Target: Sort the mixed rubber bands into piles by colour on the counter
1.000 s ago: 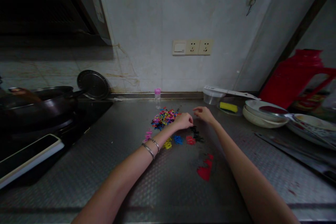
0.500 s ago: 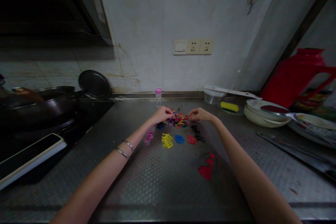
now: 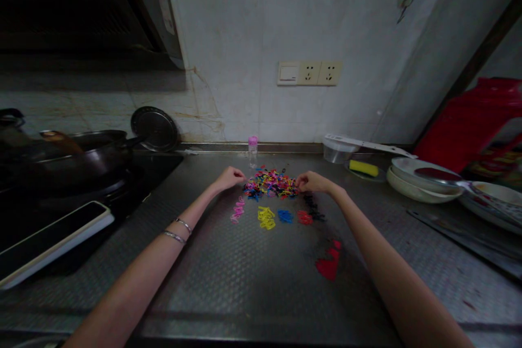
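A mixed heap of small coloured rubber bands [image 3: 271, 182] lies on the metal counter [image 3: 228, 277]. Just left of the heap is my left hand [image 3: 230, 178], its fingers pinched together; anything between them is too small to make out. At the heap's right edge, my right hand [image 3: 313, 181] has its fingertips drawn together against the bands, and their grip is hidden. Nearer me are separate groups of pink bands [image 3: 237, 210], yellow bands [image 3: 266, 217], blue bands [image 3: 285, 216], red bands [image 3: 304, 217] and black bands [image 3: 314, 209].
Behind the heap stands a clear bottle with a pink cap [image 3: 253, 151]. A red torn patch [image 3: 329, 263] lies in front. On the right are a yellow sponge [image 3: 364, 168], stacked bowls [image 3: 420, 187] and a knife [image 3: 465, 239]; on the left, a pan [image 3: 101, 157] and a phone-like device [image 3: 57, 236].
My left hand has moved left, off the heap to its left side. My right hand stays at the right edge. The whole view has shifted slightly.
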A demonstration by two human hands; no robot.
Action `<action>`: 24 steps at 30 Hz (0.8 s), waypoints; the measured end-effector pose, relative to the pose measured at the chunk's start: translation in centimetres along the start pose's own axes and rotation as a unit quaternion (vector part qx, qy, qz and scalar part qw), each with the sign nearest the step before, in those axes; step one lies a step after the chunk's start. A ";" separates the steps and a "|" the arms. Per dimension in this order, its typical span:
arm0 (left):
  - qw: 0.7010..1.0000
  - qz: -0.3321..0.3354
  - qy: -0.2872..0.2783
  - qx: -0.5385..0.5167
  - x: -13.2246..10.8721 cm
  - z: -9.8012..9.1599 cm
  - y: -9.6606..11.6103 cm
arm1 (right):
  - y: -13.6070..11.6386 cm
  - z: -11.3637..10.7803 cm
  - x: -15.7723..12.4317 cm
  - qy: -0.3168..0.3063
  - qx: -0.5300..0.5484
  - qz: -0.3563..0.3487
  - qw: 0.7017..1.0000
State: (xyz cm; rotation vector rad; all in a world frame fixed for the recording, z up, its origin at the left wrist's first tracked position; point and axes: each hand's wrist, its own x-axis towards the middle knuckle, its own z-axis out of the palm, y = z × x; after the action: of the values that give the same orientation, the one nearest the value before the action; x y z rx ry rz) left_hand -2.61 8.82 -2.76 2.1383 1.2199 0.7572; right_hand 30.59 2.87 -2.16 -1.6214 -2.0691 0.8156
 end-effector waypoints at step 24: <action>0.999 -0.005 0.026 -0.038 0.9 -1.2 -0.7 | -15.5 10.2 2.2 -0.033 -0.089 -0.217 0.972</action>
State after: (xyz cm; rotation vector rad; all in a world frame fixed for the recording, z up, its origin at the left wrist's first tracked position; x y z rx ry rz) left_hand -3.46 10.18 -2.27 2.0627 1.2077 0.8451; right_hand 12.20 0.37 0.16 -1.1602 -2.4764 0.5489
